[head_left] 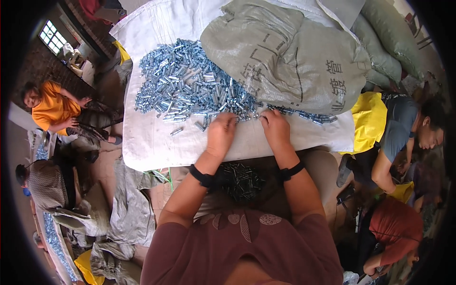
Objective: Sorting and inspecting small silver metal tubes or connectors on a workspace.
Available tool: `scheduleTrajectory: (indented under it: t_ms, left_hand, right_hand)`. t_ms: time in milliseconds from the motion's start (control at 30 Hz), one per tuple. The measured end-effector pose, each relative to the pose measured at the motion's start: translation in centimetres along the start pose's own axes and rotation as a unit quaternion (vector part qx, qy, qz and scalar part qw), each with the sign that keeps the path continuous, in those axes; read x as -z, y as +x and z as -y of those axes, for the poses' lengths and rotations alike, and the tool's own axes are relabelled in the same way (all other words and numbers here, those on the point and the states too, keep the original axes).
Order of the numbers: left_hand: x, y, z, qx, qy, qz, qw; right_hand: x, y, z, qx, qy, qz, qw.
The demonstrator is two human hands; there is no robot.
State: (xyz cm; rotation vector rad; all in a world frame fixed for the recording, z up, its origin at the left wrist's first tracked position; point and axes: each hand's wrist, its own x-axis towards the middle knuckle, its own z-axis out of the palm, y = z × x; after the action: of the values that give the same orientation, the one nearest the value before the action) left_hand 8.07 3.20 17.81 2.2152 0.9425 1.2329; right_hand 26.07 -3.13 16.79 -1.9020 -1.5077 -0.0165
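Note:
A wide heap of small silver-blue metal tubes (pixel 190 85) lies on a white cloth-covered table (pixel 156 147) before me. At the heap's near edge, my left hand (pixel 222 133) rests with its fingers curled and pinched together by a few tubes. Level with it, my right hand (pixel 276 127) has thumb and fingertips closed beside more tubes. Whatever is between the fingertips of either hand is too small to make out. A grey-green woven sack (pixel 294 61) covers the right part of the heap, and some tubes stick out beneath its near edge.
Below the table edge, between my forearms, sits a dark heap of small pieces (pixel 240 181). Full sacks (pixel 380 42) stand at the far right. People work on both sides, one in orange (pixel 56 107) at left. Yellow sheeting (pixel 365 121) hangs by the table's right side.

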Motion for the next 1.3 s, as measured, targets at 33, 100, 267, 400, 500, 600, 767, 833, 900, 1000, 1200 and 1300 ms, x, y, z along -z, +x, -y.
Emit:
scheduleTrajectory:
  t_ms: [33, 100, 267, 400, 500, 600, 767, 833, 900, 1000, 1200, 1300]
  left_hand:
    - [0.6, 0.2, 0.3, -0.001, 0.001, 0.003, 1.0]
    - [1.8, 0.9, 0.3, 0.072, 0.162, 0.029, 0.984]
    - [0.8, 1.9, 0.8, 0.075, 0.213, 0.045, 0.973]
    - [1.4, 2.0, 1.1, 0.087, 0.199, 0.053, 0.975]
    - [1.8, 1.9, -1.1, 0.072, 0.155, 0.036, 0.985]
    - [2.1, 0.5, -3.1, 0.1, 0.031, 0.055, 0.993]
    - [1.1, -1.9, -5.1, 0.221, -0.262, 0.116, 0.932]
    - [0.6, -2.4, -5.2, 0.217, -0.304, 0.109, 0.921]
    - [0.3, -2.7, -5.5, 0.22, -0.339, 0.104, 0.909]
    - [0.1, -3.1, -5.6, 0.215, -0.366, 0.096, 0.9]
    - [0.2, -3.3, -6.0, 0.232, -0.372, 0.104, 0.893]
    - [0.3, -3.4, -6.2, 0.231, -0.381, 0.096, 0.89]
  right_hand:
    - [0.1, 0.0, 0.0, -0.002, 0.001, -0.001, 1.0]
    - [0.4, -0.1, 0.0, -0.012, 0.035, -0.026, 0.999]
    - [0.1, 0.0, -0.5, -0.04, 0.168, -0.048, 0.984]
    - [1.1, 0.0, 1.3, -0.217, 0.396, 0.033, 0.891]
    - [1.7, -0.2, 1.3, -0.214, 0.487, 0.05, 0.845]
    - [2.8, -0.4, 2.8, -0.228, 0.561, 0.055, 0.794]
    - [4.2, -1.2, 4.0, -0.236, 0.574, 0.093, 0.779]
    - [4.7, -1.5, 4.2, -0.233, 0.574, 0.101, 0.778]
    - [5.0, -1.7, 4.3, -0.221, 0.57, 0.103, 0.784]
    - [5.0, -2.0, 3.8, -0.224, 0.555, 0.114, 0.793]
    - [5.3, -2.1, 3.7, -0.236, 0.545, 0.124, 0.795]
    - [5.2, -2.2, 3.4, -0.246, 0.541, 0.127, 0.794]
